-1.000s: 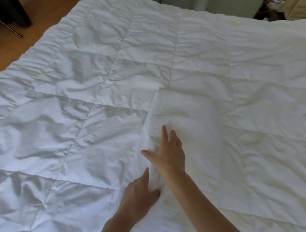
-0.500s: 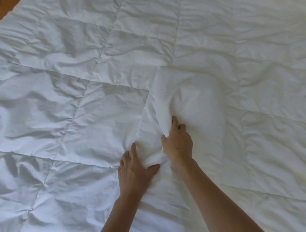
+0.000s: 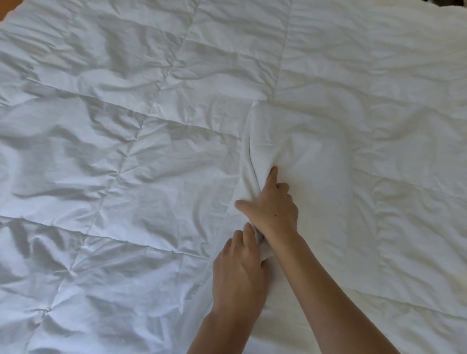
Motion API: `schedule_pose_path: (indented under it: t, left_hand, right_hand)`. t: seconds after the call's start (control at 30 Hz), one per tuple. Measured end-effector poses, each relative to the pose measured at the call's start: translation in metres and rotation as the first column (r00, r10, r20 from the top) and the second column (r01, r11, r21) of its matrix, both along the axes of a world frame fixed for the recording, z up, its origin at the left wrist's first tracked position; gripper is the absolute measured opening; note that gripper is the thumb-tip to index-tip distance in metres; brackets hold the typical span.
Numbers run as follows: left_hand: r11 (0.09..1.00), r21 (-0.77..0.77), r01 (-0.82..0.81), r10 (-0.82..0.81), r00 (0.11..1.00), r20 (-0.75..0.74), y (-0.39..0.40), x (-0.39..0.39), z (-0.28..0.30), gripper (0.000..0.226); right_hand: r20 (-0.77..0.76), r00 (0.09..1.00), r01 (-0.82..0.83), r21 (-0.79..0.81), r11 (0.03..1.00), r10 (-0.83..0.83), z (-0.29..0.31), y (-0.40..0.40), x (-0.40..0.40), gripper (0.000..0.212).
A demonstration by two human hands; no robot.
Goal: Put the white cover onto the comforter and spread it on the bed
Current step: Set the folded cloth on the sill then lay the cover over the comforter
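A quilted white comforter (image 3: 126, 164) lies spread over the whole view. On it, right of centre, lies the folded white cover (image 3: 310, 161), a smooth rectangle. My right hand (image 3: 271, 204) grips the cover's left folded edge, with its forefinger stretched along the fold and its thumb pointing left. Just below it, my left hand (image 3: 240, 273) pinches the same edge nearer to me, fingers curled into the bunched cloth. Part of the cover's near edge is hidden under my forearms.
A sliver of wooden floor (image 3: 6, 8) shows at the top left corner. A dark object (image 3: 444, 2) peeks in at the top right edge. Elsewhere only the wrinkled comforter is in view.
My right hand went from lying flat on the cover to gripping its left edge. My left hand closed on the same fold below it. The edge is now bunched and lifted a little.
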State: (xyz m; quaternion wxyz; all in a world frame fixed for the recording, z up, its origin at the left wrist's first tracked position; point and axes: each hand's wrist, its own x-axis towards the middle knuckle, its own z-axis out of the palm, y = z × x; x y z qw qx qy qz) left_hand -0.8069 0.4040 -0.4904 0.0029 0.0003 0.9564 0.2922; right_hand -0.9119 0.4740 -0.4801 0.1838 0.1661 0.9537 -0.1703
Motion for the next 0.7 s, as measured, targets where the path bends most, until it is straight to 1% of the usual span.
schedule_pose_path:
  t: [0.07,0.13,0.2,0.27,0.33,0.37,0.43,0.5,0.6,0.7]
  left_hand:
    - [0.998,-0.024,0.062,-0.063,0.998,-0.016,0.010,0.004,0.005,0.046]
    - [0.994,-0.020,0.103,-0.104,0.994,-0.017,0.018,0.009,0.008,0.048]
    - [0.994,-0.020,0.112,-0.111,0.993,0.035,0.017,0.013,0.013,0.047]
    - [0.993,-0.054,0.107,-0.100,0.986,0.130,0.008,0.019,0.019,0.047]
    - [0.991,-0.068,0.111,-0.092,0.965,0.247,-0.001,0.028,0.025,0.041]
    - [0.988,-0.078,0.130,-0.106,0.960,0.259,-0.002,0.035,0.027,0.037]
    - [0.976,-0.108,0.188,-0.158,0.958,0.241,0.004,0.041,0.037,0.031]
    - [0.961,-0.124,0.247,-0.212,0.946,0.245,0.016,0.044,0.046,0.030]
    - [0.926,-0.160,0.341,-0.304,0.927,0.218,0.044,0.049,0.053,0.041]
    - [0.915,-0.156,0.373,-0.340,0.919,0.201,0.077,0.059,0.059,0.041]
  right_hand:
    - [-0.022,0.998,0.051,-0.033,0.998,-0.051,0.001,0.016,-0.001,0.093]
    - [-0.050,0.989,0.130,-0.179,0.975,-0.141,0.002,0.032,0.004,0.080]
    - [-0.063,0.979,0.170,-0.295,0.940,-0.196,0.007,0.046,0.013,0.065]
    - [-0.089,0.976,0.160,-0.332,0.930,-0.199,0.012,0.058,0.022,0.056]
    - [-0.124,0.971,0.149,-0.352,0.924,-0.204,0.016,0.068,0.028,0.056]
    - [-0.143,0.967,0.148,-0.363,0.920,-0.212,0.018,0.073,0.031,0.058]
    - [-0.178,0.957,0.146,-0.381,0.913,-0.227,0.023,0.083,0.039,0.061]
    - [-0.206,0.947,0.147,-0.402,0.904,-0.246,0.029,0.098,0.046,0.063]
    - [-0.201,0.940,0.168,-0.437,0.884,-0.277,0.039,0.127,0.055,0.060]
    - [-0.176,0.939,0.185,-0.466,0.865,-0.295,0.043,0.154,0.066,0.051]
